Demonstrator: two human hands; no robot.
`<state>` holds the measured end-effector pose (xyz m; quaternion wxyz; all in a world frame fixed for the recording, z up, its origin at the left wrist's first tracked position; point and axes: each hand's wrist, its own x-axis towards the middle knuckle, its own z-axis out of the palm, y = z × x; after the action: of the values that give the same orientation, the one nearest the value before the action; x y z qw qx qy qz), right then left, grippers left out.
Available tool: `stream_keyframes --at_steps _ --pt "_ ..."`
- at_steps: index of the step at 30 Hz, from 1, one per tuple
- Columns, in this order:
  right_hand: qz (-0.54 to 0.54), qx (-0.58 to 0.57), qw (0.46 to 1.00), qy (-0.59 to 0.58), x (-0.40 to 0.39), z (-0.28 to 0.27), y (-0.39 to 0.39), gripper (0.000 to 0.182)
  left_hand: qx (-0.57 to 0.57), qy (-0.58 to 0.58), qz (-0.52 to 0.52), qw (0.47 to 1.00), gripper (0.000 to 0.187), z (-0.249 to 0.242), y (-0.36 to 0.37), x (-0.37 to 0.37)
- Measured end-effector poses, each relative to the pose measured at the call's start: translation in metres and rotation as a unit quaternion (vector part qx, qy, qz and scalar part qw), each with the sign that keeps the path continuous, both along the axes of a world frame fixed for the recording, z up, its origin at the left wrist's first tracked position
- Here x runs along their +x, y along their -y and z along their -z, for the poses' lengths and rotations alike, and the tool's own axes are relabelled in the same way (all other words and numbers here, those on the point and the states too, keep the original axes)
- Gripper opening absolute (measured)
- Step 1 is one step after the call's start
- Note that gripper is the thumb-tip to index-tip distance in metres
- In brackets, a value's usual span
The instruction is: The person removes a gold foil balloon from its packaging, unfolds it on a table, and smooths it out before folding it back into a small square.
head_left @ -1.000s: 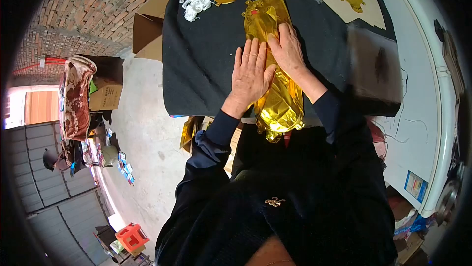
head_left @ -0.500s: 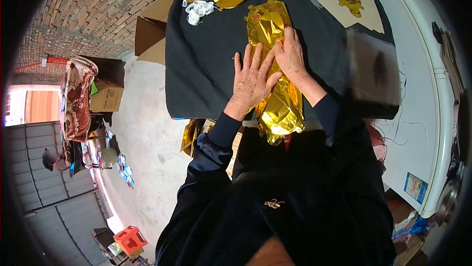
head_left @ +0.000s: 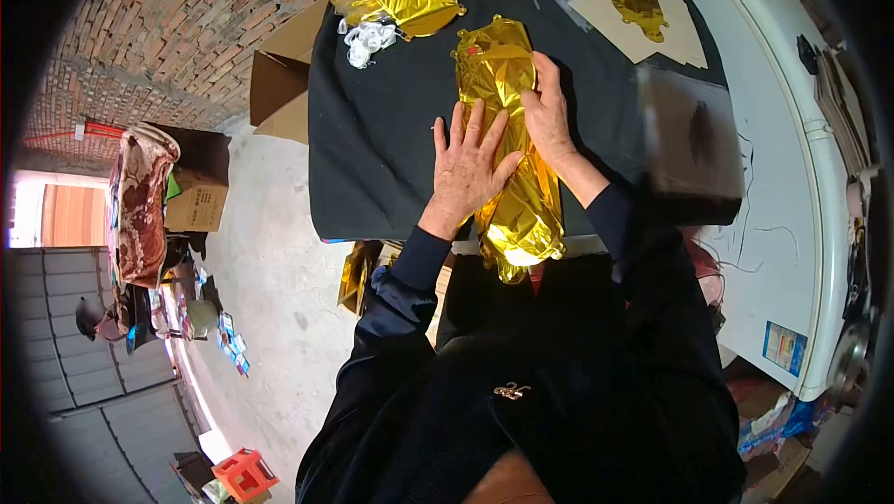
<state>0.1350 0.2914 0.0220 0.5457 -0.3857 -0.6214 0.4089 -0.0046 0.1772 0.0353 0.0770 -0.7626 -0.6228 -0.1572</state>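
Note:
A flat, folded gold foil balloon (head_left: 521, 225) lies lengthwise on the black cloth, its lower end reaching the table's front edge. A small red mark shows near its far end. My left hand (head_left: 466, 169) rests palm down on its left side, fingers spread, partly on the foil and partly on the cloth. At the right edge of the foil, my right hand (head_left: 551, 122) has its fingers curled round the side with the thumb on top. The undersides of those fingers are hidden.
More gold foil pieces (head_left: 410, 6) lie at the back of the black-covered table (head_left: 382, 150), by a bundle of white ribbon (head_left: 368, 41). Cardboard sheets (head_left: 643, 25) are at the back right. A brown box (head_left: 694, 141) stands right, beside a white appliance (head_left: 778, 197).
My right fingers have shifted from the top of the foil to its right edge and look more curled. My left hand stays flat on it. The whole view has shifted slightly.

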Motion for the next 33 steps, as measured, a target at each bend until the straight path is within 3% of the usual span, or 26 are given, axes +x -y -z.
stream_keyframes --at_steps 5,7,10,13,15,17,20,24,27,30,33 --pt "-0.072 -0.087 0.974 -0.195 0.008 0.006 -0.013 0.053 0.001 0.0 -0.001 1.0 0.069 0.001 0.0 -0.001" --pt "-0.048 -0.08 0.978 -0.185 0.015 -0.006 -0.018 0.047 -0.003 -0.01 -0.004 1.0 0.07 0.0 0.0 0.0" --pt "-0.02 0.088 0.996 -0.004 0.025 -0.036 -0.02 0.035 -0.01 -0.016 -0.009 1.0 0.07 -0.002 0.001 0.0" --pt "-0.168 0.179 0.963 0.111 0.019 -0.038 -0.019 0.03 -0.015 -0.012 -0.008 1.0 0.069 -0.002 0.0 0.001" --pt "-0.245 0.189 0.922 0.231 0.001 -0.029 -0.012 0.039 -0.023 -0.018 -0.008 1.0 0.068 -0.003 0.0 0.001" --pt "-0.315 0.263 0.805 0.429 -0.004 -0.024 -0.011 0.052 -0.042 -0.008 0.0 0.999 0.068 -0.004 0.0 -0.001" --pt "-0.353 0.255 0.794 0.424 -0.016 -0.011 -0.021 0.065 -0.078 -0.012 -0.007 0.997 0.07 -0.004 0.0 -0.001" --pt "-0.338 0.225 0.75 0.522 -0.025 -0.024 -0.06 0.073 -0.06 -0.025 -0.014 0.998 0.072 -0.005 0.0 0.002" --pt "-0.208 0.324 0.662 0.643 -0.032 -0.042 -0.1 0.066 -0.054 -0.002 -0.009 0.998 0.072 -0.01 0.001 0.002" --pt "-0.142 0.465 0.653 0.581 -0.04 -0.062 -0.104 0.051 -0.065 -0.003 -0.012 0.998 0.071 -0.011 0.001 0.002" --pt "-0.313 0.427 0.662 0.53 -0.054 -0.054 -0.092 0.05 -0.067 -0.007 -0.013 0.998 0.071 -0.009 0.0 0.003"
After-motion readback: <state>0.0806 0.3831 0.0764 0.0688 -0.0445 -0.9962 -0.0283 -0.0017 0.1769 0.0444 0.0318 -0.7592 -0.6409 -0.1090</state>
